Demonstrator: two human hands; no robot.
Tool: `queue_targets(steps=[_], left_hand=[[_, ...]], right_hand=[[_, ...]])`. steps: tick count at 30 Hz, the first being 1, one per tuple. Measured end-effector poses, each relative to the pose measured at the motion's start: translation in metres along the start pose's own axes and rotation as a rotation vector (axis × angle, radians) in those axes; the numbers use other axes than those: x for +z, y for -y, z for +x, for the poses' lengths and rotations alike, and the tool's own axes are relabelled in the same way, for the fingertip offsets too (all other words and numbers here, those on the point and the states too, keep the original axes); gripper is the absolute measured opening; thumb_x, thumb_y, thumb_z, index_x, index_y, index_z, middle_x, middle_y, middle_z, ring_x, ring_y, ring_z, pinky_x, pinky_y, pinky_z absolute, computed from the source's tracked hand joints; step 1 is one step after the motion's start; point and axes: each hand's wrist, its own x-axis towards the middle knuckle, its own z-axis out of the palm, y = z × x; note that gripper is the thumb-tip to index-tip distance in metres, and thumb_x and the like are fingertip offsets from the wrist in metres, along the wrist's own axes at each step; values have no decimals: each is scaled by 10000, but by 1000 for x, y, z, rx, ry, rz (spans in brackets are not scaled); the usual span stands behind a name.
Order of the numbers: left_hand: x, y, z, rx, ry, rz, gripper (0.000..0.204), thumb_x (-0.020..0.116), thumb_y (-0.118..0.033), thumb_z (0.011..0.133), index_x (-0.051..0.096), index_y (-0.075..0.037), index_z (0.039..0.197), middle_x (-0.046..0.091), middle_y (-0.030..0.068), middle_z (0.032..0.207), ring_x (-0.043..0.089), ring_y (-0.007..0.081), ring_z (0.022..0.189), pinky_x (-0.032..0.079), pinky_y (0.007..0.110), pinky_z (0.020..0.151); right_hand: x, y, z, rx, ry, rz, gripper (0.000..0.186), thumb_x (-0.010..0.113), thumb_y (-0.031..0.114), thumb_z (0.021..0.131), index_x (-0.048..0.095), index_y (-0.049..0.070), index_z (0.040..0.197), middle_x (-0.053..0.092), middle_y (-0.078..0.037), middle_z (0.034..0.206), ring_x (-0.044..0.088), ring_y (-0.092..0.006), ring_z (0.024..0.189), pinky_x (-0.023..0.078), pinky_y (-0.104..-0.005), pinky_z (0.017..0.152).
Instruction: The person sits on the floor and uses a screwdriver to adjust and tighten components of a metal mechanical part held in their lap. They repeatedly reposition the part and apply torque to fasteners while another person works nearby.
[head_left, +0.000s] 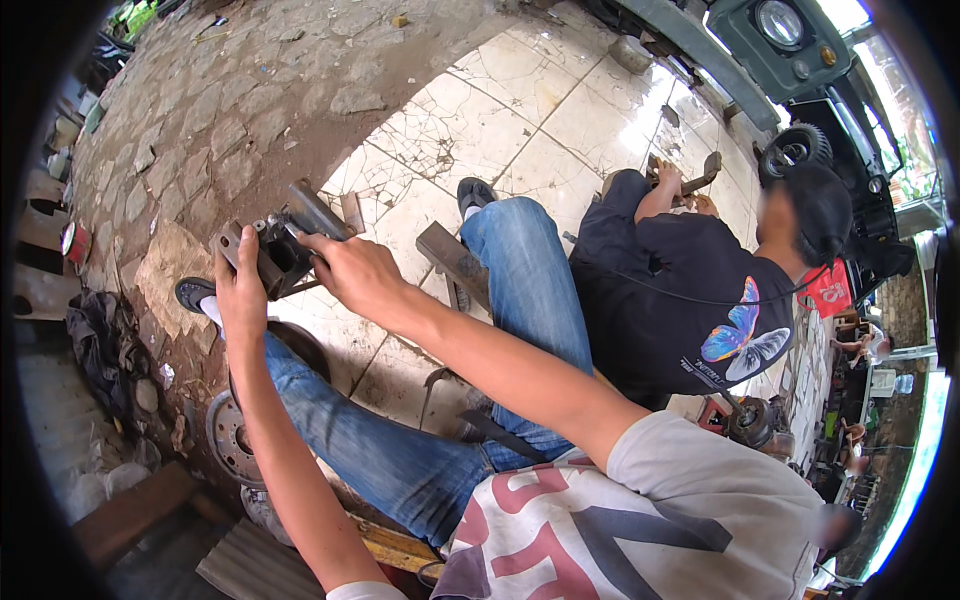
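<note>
My left hand (242,296) grips a dark metal bracket (284,262) with flat plates, its thumb and fingers along the left side. From the right, my right hand (356,274) has its fingers curled at the bracket's inner edge; whether they hold a small part there is hidden. Just beyond my right fingertips, a dark metal piece like a tube or channel (316,208) slants across the bracket. I cannot tell if the two are joined. Both are held up in front of my knees, over the edge between tile and dirt.
A rectangular steel bar (452,262) lies beside my right leg. A wheel rim (232,440) stands by my left leg. Close on my right, a co-worker in a black shirt (690,290) bends over a metal part (704,178). Behind stands a vehicle (790,50).
</note>
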Motion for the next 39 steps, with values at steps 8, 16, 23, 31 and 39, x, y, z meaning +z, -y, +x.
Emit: queue_targets(steps=[8,16,23,31,39], left_hand=[[-7,3,10,-6,46,-5,653,579,-500,912,543,33,1289,612,166,1155,574,215,1042,423,301,943],[3,-18,7,-28,27,140,698,585,-559,875,569,22,1263,638,219,1154,601,298,1093,433,362,956],[16,-30,3,48,75,299,640,573,-559,855,612,-24,1203,663,245,1087,635,334,1053,458,381,918],[1,-28,21,-134,98,267,667,564,-528,833,564,-24,1270,628,267,1161,603,358,1119,443,384,950],[-4,-26,27,-126,136,361,708,563,-558,819,575,5,1250,624,262,1181,590,360,1146,428,401,979]], right_hand=[[-3,-7,-30,7,54,-40,347,584,115,887,600,108,1233,635,-194,638,641,-369,587,517,-455,558],[-8,-11,-33,19,103,-79,367,588,99,893,581,75,1259,627,-177,614,624,-328,522,511,-430,512],[-8,-11,-14,96,1,-78,339,594,115,891,618,118,1229,634,-190,628,651,-357,604,507,-459,575],[-14,-1,-44,137,130,-34,323,558,139,914,603,97,1231,645,-203,660,658,-367,626,514,-475,591],[1,-1,-5,90,19,-8,314,571,158,917,611,101,1224,607,-202,602,634,-370,593,483,-460,579]])
